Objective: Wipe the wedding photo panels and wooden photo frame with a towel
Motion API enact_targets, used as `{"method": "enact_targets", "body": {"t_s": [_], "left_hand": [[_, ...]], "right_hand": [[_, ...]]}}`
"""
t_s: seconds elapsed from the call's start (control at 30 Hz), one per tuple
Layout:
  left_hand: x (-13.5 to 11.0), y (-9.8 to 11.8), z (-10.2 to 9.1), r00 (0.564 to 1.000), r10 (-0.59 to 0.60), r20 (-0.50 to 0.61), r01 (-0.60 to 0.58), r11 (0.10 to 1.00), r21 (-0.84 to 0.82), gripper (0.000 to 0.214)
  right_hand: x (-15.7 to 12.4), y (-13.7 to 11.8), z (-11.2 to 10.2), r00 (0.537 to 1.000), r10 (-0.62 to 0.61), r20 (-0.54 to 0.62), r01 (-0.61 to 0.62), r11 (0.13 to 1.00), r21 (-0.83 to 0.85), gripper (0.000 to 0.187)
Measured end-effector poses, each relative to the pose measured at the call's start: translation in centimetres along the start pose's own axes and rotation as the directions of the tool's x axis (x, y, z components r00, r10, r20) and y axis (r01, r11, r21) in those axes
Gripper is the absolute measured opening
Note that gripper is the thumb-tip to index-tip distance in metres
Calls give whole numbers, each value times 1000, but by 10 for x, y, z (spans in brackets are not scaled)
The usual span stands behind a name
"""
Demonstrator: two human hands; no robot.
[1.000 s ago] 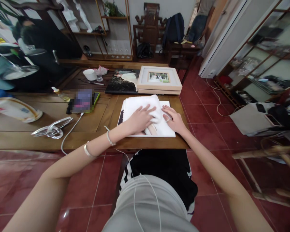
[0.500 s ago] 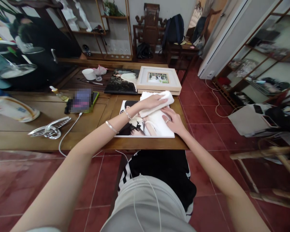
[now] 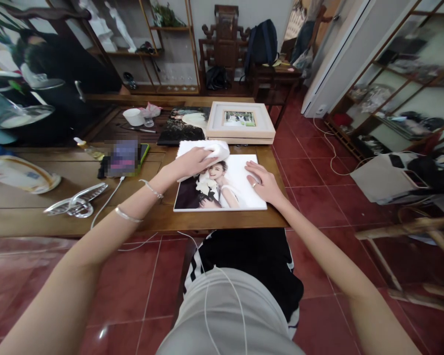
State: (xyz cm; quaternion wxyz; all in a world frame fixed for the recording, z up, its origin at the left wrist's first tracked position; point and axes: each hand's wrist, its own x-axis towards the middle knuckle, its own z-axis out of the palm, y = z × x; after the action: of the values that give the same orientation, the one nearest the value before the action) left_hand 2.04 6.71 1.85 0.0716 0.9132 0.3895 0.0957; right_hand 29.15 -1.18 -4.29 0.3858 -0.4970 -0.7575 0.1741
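A photo panel (image 3: 240, 190) with a wedding picture lies flat on the wooden table (image 3: 148, 212), near its front edge. Over the panel's far left corner, my left hand (image 3: 194, 163) presses a folded white towel (image 3: 219, 149), fingers laid across it. The towel hides the upper left of the picture and hangs past the panel's edge. On the right side of the panel rests my right hand (image 3: 263, 182), fingers spread and flat, holding nothing. Behind the panel sit a framed picture (image 3: 242, 122) in a pale box-like frame and a darker photo panel (image 3: 183, 128).
To the left are a phone (image 3: 124, 159) on a white cable, a silver hair claw (image 3: 77, 199), a small dropper bottle (image 3: 89, 148) and a white roll (image 3: 133, 117). A person in black (image 3: 70, 59) is at the far left. Right of the table is red tiled floor (image 3: 303, 170).
My left hand has slid the towel leftward across the panel, from the upper right to the upper left, uncovering the face in the picture. My right hand stays at the right side.
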Motion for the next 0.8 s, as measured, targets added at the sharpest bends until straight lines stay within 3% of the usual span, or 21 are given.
{"method": "enact_targets", "body": {"t_s": [0.13, 0.27, 0.47, 0.67, 0.8], "left_hand": [[-31, -13, 5, 999, -48, -18, 50, 988, 147, 43], [-49, -6, 9, 999, -28, 33, 20, 974, 227, 42], [-79, 38, 6, 992, -25, 125, -13, 956, 293, 36], [-139, 99, 15, 986, 128, 109, -152, 956, 250, 20], [-155, 107, 15, 983, 153, 105, -170, 967, 187, 23]], "right_hand": [[0, 1, 0, 1000, 3, -4, -3, 1000, -1, 34], [0, 2, 0, 1000, -7, -7, 7, 1000, -12, 34], [0, -1, 0, 1000, -6, -15, 5, 1000, -28, 33], [1, -2, 1, 1000, -11, -18, 10, 1000, -27, 35], [1, -1, 2, 1000, -13, -18, 13, 1000, -28, 34]]}}
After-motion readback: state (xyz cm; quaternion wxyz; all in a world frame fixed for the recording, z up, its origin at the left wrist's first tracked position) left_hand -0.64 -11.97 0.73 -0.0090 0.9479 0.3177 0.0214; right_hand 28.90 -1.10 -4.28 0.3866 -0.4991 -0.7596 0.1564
